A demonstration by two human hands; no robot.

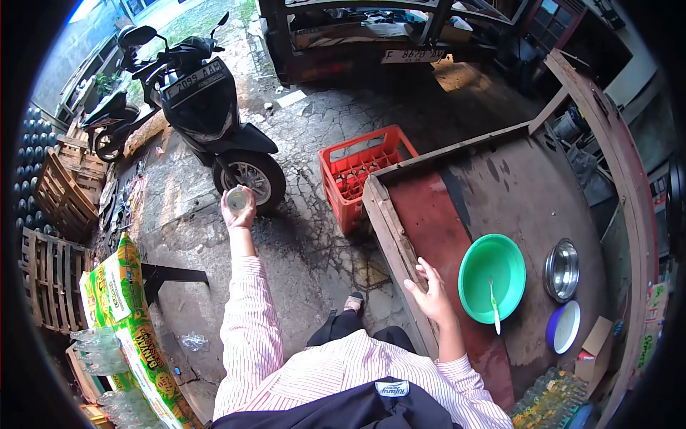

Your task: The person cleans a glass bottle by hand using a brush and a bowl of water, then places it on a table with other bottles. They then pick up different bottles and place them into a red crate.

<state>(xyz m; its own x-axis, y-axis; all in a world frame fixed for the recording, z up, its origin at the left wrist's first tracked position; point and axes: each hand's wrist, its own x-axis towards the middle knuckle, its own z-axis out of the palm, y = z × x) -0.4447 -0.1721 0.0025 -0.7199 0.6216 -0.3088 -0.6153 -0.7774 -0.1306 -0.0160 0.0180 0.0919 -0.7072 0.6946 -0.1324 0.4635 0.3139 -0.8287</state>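
Note:
Stretched far forward, my left hand point(245, 217) is wrapped round a clear drinking glass point(237, 201), its round end facing me. The glass overlaps the front wheel of a motor scooter in this view. My right hand point(432, 297) is over the near edge of a wooden table point(429, 207), fingers apart and holding nothing. Just right of that hand stands a green plastic basin point(513, 286). A brush with a white and green handle point(495, 314) leans over the basin's rim, its head inside. Farther right are a steel bowl point(562, 270) and a blue-rimmed white bowl point(564, 327).
A red bottle crate point(344, 214) stands on the cracked ground beyond the table corner. The black scooter point(204, 107) is parked ahead on the left. Yellow-green sacks point(136, 329) and plastic-wrapped glassware point(100, 350) are at my left. Bottles point(554, 400) and a carton point(594, 354) lie right.

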